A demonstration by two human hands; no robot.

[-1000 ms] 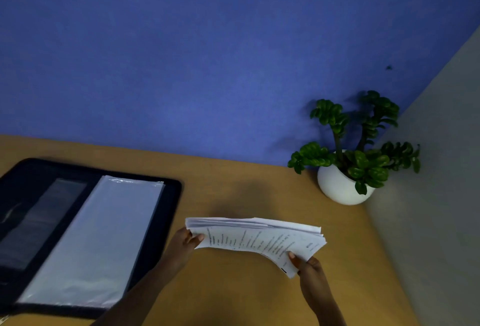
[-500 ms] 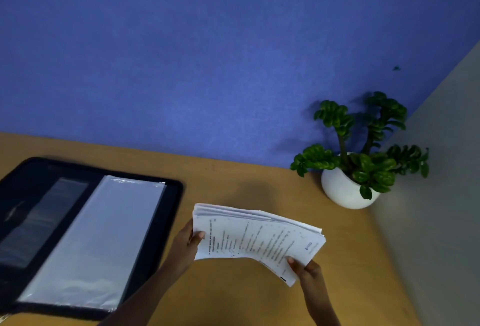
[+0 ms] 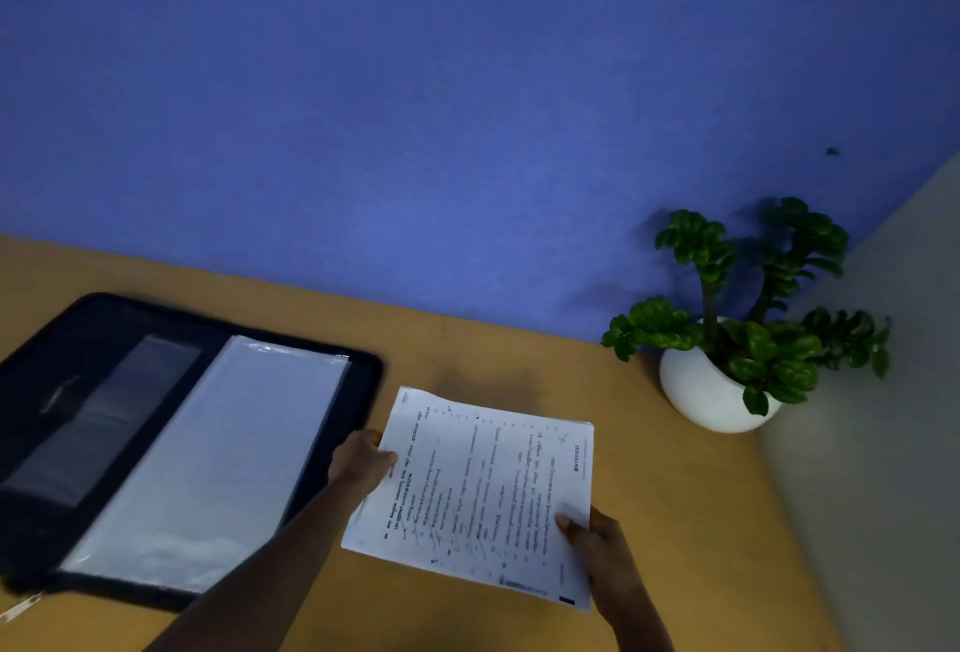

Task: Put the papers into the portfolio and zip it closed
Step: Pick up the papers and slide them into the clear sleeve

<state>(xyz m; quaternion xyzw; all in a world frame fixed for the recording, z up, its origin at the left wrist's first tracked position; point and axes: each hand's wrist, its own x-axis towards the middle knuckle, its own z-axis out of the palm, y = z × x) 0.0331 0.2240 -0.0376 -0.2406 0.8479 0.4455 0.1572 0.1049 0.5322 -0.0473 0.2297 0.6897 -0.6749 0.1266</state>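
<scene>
The grip of the left hand (image 3: 362, 462) is clamping the left edge of the papers (image 3: 483, 490), with the thumb lying on the printed top sheet and the fingers going underneath. The grip of the right hand (image 3: 597, 542) is pinching the near right corner of the same stack, also with the thumb on top. The papers are facing up, printed side visible, over the surface (image 3: 675, 495) and just beside the right edge of the portfolio (image 3: 366, 373).

The portfolio is lying open at the left. A clear plastic sleeve (image 3: 218, 459) is lying flat in its right half, and its left half is showing a dark pocket. A zipper pull (image 3: 21, 607) is sticking out at its near left corner.

Both forearms are reaching forward from the lower edge of the view, and the left one is crossing the portfolio's near right corner. A potted plant (image 3: 706, 391) is standing at the far right, apart from the papers.
</scene>
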